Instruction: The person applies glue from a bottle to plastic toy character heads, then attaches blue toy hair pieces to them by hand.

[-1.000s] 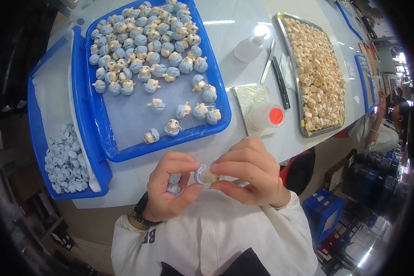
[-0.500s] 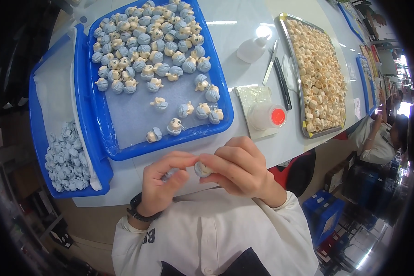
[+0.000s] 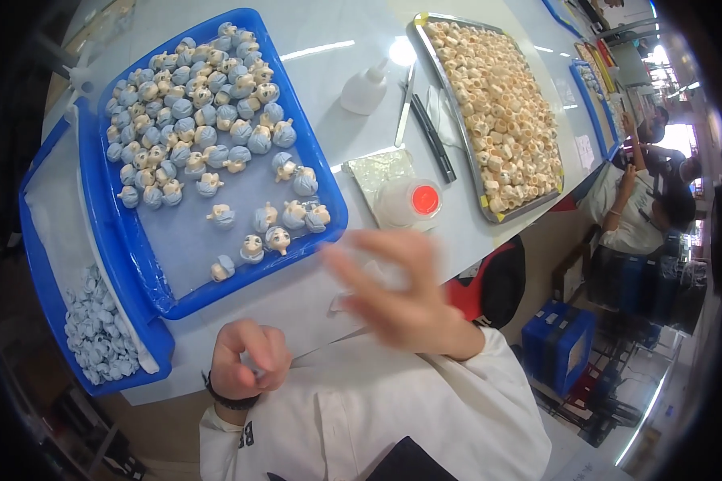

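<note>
R grip is hanging blurred near the lower R corner of the blue tray, fingers standing apart; looks released, far as the blur's letting me see. Nearest head is lying in the tray, left of & beyond R fingertips, apart from them, face showing. L grip is curling below the tray, w/ a pale bit showing at the fingers; can't tell if it's grasping that.

Surface is shining white under lamp glare. Off R, a co-worker is sitting by it; a red/blk chair & blue box are standing below its edge.

Other heads are crowding the tray's far end. Petals are filling the near end of the L bin. Cup is standing betw. R grip & bottle; tweezers & blk pen are lying betw. bottle & steel tray, which is holding tan shells.
</note>
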`<action>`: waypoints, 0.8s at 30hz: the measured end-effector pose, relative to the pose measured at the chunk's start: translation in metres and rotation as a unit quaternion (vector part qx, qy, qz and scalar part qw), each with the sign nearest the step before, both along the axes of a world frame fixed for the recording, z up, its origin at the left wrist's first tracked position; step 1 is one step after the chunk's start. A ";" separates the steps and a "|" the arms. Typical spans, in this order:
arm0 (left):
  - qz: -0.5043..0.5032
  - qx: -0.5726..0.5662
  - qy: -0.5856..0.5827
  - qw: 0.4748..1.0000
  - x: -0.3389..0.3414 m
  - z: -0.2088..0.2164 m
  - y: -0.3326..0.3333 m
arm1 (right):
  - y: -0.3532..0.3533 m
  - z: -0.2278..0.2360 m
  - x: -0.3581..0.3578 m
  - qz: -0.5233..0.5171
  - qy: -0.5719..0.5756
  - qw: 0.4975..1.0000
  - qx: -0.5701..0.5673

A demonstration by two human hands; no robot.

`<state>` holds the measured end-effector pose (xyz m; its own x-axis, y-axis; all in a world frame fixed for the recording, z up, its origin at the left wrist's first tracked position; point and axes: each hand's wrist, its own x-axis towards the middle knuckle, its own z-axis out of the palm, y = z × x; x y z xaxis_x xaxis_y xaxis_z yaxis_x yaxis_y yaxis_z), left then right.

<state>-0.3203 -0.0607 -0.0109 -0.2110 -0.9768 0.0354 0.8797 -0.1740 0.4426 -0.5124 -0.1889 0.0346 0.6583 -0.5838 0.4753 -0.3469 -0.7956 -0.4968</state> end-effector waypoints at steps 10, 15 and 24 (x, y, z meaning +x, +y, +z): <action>-0.017 0.154 -0.207 0.966 -0.010 0.028 -0.009 | -0.109 -0.031 -0.125 -0.359 0.229 0.899 -0.103; 0.005 0.107 -0.267 0.958 -0.012 0.025 -0.007 | -0.101 -0.022 -0.116 -0.346 0.174 0.912 -0.136; -0.162 0.001 -0.292 0.943 -0.011 0.029 -0.017 | 0.002 0.012 -0.019 0.132 -0.155 0.953 0.225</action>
